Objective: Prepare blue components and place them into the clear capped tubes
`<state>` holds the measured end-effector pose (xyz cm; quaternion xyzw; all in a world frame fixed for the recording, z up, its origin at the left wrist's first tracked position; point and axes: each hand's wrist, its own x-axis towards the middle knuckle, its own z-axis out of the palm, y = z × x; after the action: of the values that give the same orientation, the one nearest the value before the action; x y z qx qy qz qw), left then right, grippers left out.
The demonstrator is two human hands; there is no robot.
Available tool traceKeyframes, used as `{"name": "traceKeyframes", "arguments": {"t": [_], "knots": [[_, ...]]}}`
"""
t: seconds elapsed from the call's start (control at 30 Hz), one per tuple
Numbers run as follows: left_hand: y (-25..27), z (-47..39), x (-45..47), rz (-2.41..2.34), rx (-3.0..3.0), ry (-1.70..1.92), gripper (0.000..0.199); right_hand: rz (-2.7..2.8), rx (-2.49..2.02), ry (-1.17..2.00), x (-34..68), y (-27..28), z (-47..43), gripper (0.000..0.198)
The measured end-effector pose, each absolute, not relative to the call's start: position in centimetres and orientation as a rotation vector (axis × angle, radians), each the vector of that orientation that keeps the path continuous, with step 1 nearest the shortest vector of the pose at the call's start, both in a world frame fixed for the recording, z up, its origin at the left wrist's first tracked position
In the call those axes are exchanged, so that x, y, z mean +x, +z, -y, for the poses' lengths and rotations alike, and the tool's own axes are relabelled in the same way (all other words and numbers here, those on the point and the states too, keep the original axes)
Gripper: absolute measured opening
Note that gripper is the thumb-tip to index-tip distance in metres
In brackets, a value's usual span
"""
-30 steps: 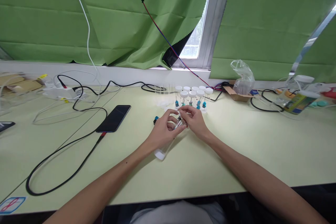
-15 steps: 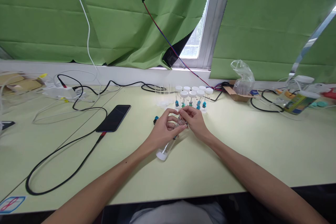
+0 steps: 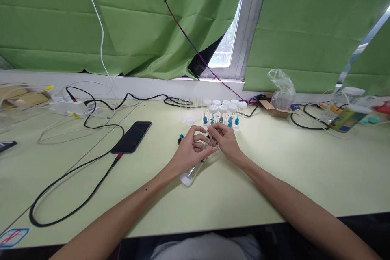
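My left hand (image 3: 194, 147) is closed around a clear tube (image 3: 196, 168) with a white end, which tilts down toward me over the table. The fingers of my right hand (image 3: 224, 139) are pinched together at the tube's far end, where thin wire-like leads show; what exactly they grip is too small to make out. A small blue and black component (image 3: 180, 139) lies left of my left hand. Just beyond both hands stand several clear tubes with white caps (image 3: 223, 109), upright, with small blue and green parts inside.
Left of my hands a black phone (image 3: 131, 137) lies with a black cable (image 3: 62, 176) plugged in. Clear empty tubes (image 3: 190, 110) stand behind. A cardboard box (image 3: 276, 109) with a plastic bag sits back right, near a labelled jar (image 3: 350, 118). Wires run along the wall.
The tube's near end has shifted very slightly left. Both hands hold almost the same position, with small finger movement at the tube's far end.
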<state>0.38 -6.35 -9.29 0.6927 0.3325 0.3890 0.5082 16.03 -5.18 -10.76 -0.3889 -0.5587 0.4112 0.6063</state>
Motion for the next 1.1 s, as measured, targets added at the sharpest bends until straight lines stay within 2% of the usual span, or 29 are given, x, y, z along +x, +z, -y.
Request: {"name": "traceKeyframes", "arguments": {"t": [0.43,1.1], "knots": [[-9.00,6.80,0.56,-0.807,1.718,0.965,0.045,1.303,-0.906,0.939,15.91,-10.64,5.29,0.030],[-8.72,6.90,0.72,-0.791,1.682,0.991,0.040,1.312,-0.891,0.890,15.81,-10.67,5.41,0.026]]}}
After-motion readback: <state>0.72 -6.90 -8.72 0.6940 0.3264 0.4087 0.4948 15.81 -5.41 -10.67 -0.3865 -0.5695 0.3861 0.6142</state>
